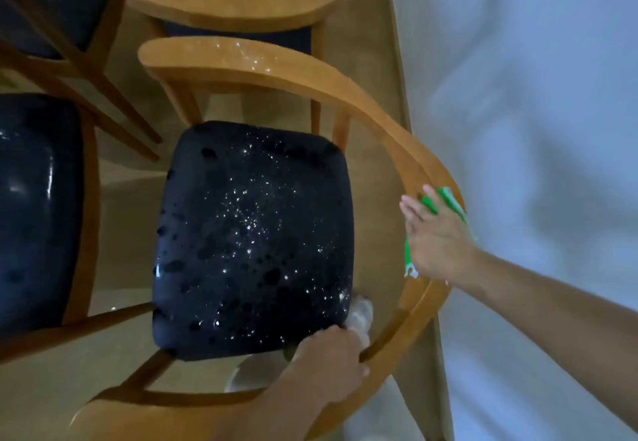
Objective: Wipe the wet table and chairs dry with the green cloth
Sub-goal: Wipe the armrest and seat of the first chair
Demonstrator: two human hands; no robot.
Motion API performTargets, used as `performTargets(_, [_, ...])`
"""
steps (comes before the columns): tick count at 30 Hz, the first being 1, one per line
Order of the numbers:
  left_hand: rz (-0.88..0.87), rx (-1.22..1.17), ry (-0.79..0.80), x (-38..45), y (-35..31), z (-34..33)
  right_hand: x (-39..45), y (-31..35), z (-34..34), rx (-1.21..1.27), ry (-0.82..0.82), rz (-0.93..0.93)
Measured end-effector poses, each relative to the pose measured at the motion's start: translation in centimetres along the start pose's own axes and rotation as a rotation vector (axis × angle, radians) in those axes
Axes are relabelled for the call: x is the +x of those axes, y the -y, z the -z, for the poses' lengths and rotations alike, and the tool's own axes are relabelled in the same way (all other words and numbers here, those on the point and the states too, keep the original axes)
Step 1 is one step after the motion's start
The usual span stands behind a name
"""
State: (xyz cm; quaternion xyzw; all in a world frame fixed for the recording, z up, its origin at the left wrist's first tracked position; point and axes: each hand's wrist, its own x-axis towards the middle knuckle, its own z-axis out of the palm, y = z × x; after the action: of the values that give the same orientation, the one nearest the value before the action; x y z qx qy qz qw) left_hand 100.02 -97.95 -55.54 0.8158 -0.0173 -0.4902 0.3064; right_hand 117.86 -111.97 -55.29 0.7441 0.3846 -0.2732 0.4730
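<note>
A wooden chair with a curved backrest rail [362, 95] stands below me, its dark seat [255, 240] covered in water drops. My right hand [436, 237] presses the green cloth [448, 199] flat on the rail's right curve, fingers spread. My left hand [328, 368] grips the same rail lower down, near the seat's corner. The cloth shows only between and around my fingers.
Another wet chair [234, 2] stands just behind, and two more dark seats [38, 205] are at the left. A white wall [538, 129] runs close along the right. Beige floor [121, 233] lies between the chairs.
</note>
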Motion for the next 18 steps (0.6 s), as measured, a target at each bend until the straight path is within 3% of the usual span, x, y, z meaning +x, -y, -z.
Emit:
performTargets(4, [-0.022,-0.105,-0.143,1.3,-2.3,0.2,1.3,-1.0,0.6,-0.071,0.094,-0.014])
performTargets(7, [0.072,-0.199,-0.24,3.3,-4.3,0.1,0.2,2.2,-0.3,-0.079,0.165,0.12])
performTargets(11, [0.155,-0.371,-0.384,4.7,-5.8,-0.2,-0.9,4.1,-1.0,0.029,0.143,0.308])
performTargets(14, [0.209,-0.509,-0.419,5.0,-6.8,-1.0,0.3,1.6,-0.7,-0.037,0.139,0.333])
performTargets(18, [0.319,-0.623,-0.399,6.0,-8.2,-1.9,5.1,-5.0,1.2,-0.249,-0.004,0.226])
